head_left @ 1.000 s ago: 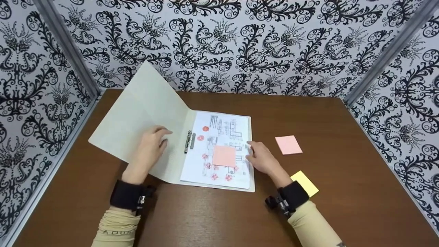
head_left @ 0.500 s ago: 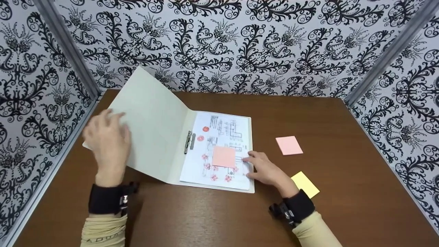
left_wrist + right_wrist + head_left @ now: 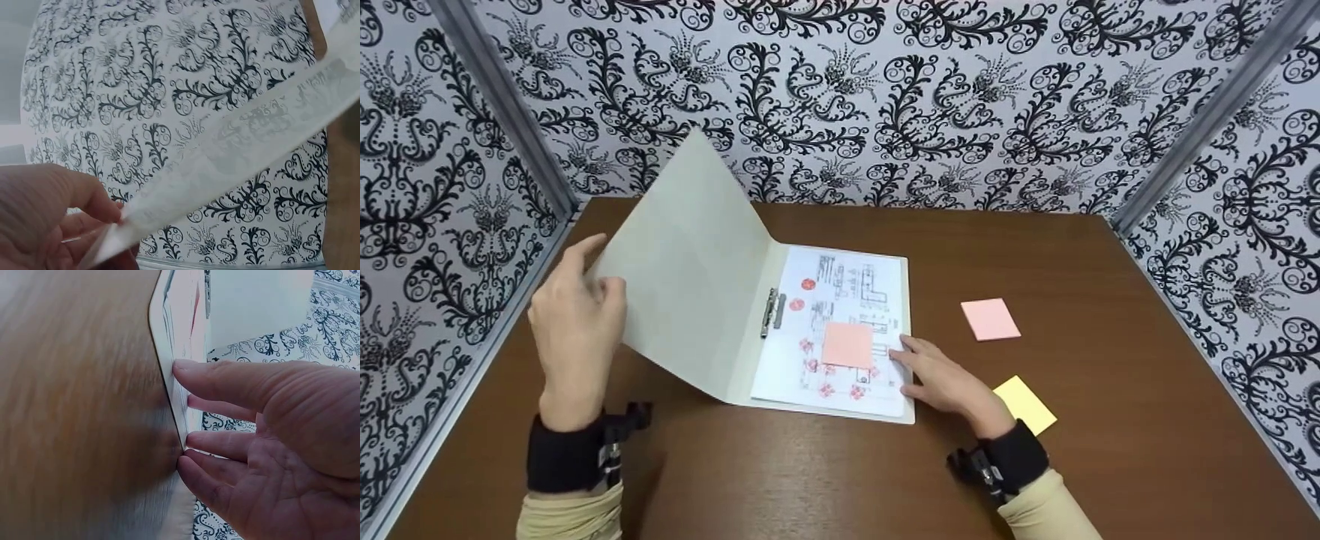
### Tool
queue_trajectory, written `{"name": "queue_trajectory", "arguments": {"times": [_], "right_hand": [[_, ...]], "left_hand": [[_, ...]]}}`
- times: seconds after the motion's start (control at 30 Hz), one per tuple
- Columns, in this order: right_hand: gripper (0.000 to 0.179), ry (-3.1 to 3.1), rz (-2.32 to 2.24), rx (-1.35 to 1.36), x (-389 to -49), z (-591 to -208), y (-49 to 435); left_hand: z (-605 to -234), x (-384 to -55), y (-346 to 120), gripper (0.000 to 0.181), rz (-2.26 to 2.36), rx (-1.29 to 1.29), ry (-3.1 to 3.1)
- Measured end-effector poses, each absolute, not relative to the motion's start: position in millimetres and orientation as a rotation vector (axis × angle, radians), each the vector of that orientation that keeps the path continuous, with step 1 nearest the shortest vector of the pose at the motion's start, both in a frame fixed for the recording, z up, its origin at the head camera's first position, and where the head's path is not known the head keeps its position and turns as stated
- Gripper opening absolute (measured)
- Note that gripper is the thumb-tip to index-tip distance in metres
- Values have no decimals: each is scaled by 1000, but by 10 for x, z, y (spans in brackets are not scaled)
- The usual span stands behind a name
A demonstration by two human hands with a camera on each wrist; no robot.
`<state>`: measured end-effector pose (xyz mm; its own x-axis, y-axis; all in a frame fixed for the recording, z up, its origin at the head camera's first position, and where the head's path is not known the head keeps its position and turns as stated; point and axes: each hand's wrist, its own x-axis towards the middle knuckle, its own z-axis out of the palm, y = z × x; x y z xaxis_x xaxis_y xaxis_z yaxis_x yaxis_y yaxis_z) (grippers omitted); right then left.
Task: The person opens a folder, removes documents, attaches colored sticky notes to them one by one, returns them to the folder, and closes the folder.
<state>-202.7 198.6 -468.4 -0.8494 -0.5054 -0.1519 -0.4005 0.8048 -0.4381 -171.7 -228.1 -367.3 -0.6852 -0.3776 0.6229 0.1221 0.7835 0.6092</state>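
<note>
A pale folder (image 3: 750, 375) lies open on the table, its front cover (image 3: 682, 255) raised at a slant on the left. My left hand (image 3: 577, 322) pinches the cover's outer edge between thumb and fingers; the left wrist view shows the thumb pressing on the cover (image 3: 225, 169). Printed drawing sheets (image 3: 795, 367) with red marks lie in the folder beside a metal clip (image 3: 770, 311). A pink sticky note (image 3: 847, 345) sits on the top sheet. My right hand (image 3: 949, 382) rests with extended fingers on the right edge of the sheets and folder.
To the right on the brown table (image 3: 810, 480) lie another pink sticky note (image 3: 991, 319) and a yellow sticky note (image 3: 1026, 405), the latter partly behind my right wrist. A patterned wall (image 3: 840, 105) stands behind the table.
My left hand has moved left from over the cover's inner face to its outer edge and taken hold. The cover dipped, then rose. My right hand has slid slightly toward me.
</note>
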Motion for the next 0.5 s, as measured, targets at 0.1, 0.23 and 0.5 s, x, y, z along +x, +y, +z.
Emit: {"name": "queue_trajectory", "arguments": {"times": [0.1,0.23,0.5], "right_hand": [[54,2739,-582,-695,-2030,-4696,1985],[51,2756,-588,-708,-2032,-4709,1975],[41,2811,-563,-812,-2018,-4720,1932]], "left_hand": [[-3672,-1741,-2226,50,-873,78,-2106],[-3711,-1791,-2101,34,-960,-119,-2005],[-3869,-1876,-1834,42,-969,-589,-1947]]}}
